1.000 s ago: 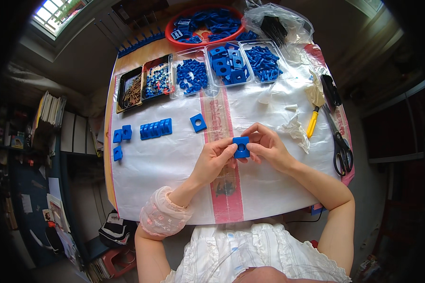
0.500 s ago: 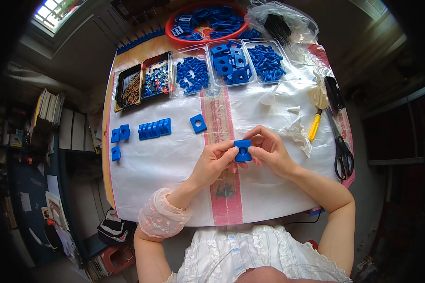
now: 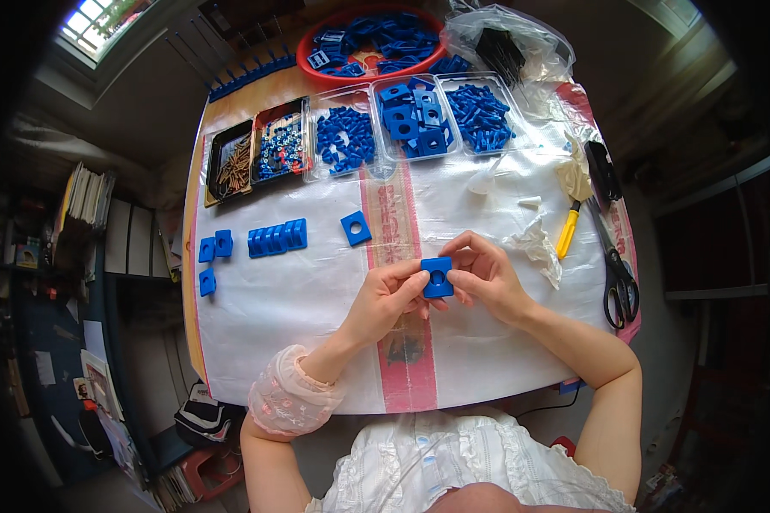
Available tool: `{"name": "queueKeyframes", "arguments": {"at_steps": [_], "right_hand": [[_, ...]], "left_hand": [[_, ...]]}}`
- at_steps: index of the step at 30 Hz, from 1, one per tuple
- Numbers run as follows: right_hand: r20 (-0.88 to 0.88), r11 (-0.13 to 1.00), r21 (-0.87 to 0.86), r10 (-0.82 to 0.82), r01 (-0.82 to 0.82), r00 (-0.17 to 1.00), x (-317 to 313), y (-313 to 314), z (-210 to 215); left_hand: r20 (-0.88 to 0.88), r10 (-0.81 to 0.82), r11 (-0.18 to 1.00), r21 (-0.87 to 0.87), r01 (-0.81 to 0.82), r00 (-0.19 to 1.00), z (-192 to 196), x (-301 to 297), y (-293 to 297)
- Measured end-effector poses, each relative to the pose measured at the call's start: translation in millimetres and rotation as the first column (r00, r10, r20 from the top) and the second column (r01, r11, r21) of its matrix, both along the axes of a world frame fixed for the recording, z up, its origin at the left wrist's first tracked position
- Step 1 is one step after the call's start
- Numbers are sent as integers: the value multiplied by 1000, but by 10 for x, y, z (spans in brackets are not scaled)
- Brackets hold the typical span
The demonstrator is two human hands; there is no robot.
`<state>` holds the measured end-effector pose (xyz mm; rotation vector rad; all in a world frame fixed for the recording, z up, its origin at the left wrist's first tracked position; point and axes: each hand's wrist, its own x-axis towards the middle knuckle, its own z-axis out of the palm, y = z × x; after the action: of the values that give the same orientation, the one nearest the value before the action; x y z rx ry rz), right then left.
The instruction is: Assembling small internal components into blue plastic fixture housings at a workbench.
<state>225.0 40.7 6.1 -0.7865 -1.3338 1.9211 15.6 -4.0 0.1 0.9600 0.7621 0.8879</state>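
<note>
The table was wooden and mostly covered by a white plastic sheet with a pink stripe down its middle. At the far edge stood a round red bowl of blue plastic parts, three clear trays of small blue pieces and two black trays, one with brown bits and one with mixed bits. A crumpled clear bag lay beside the bowl. On the sheet sat a row of blue blocks stuck together, three loose little blue squares and one blue square block with a hole. Off to the person's right lay a yellow-handled knife and black scissors. Books were stacked on shelves left of the table, and a window let in light at the far corner.

The left hand and the right hand pinched a blue square plastic piece with a round hole between their fingertips, just above the pink stripe. A second ago the piece showed a narrower side; now its flat face with the hole pointed up, and the hands had barely moved.
</note>
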Motion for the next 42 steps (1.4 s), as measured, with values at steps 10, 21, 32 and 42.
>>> {"name": "queueKeyframes", "arguments": {"at_steps": [10, 21, 32, 42], "right_hand": [[13, 1000, -17, -4, 4, 1000, -10, -13, 51], [3, 1000, -4, 7, -7, 1000, 10, -13, 8], [21, 1000, 3, 9, -9, 1000, -4, -26, 48], [60, 999, 25, 18, -19, 998, -4, -35, 42]], "left_hand": [[-93, 49, 996, 73, -42, 994, 98, 58, -53], [-109, 65, 995, 87, -56, 992, 102, 64, -55], [-109, 91, 991, 112, -79, 990, 85, 100, -83], [-145, 100, 989, 127, -82, 984, 102, 119, -94]]}}
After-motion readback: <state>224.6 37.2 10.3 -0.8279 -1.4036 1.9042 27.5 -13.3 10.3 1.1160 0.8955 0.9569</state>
